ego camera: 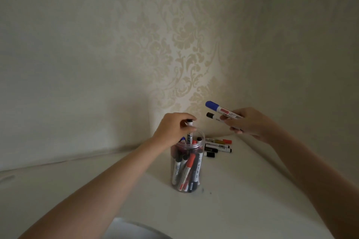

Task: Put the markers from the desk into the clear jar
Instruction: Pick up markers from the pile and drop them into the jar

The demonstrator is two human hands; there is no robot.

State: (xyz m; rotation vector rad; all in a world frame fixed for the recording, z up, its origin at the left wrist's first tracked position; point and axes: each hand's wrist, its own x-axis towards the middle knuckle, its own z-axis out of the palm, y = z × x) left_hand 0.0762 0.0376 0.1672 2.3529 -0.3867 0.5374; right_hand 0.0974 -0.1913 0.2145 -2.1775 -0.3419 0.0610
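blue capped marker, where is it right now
In the head view the blue capped marker is up in the right hand, held with a black capped marker, above and right of the clear jar.

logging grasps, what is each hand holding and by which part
Left hand pinches a black-capped white marker near its cap; right hand grips blue-capped and black-capped markers by their barrels.

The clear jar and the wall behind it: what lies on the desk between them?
In the head view, a small pile of loose markers lies on the desk between the clear jar and the wall.
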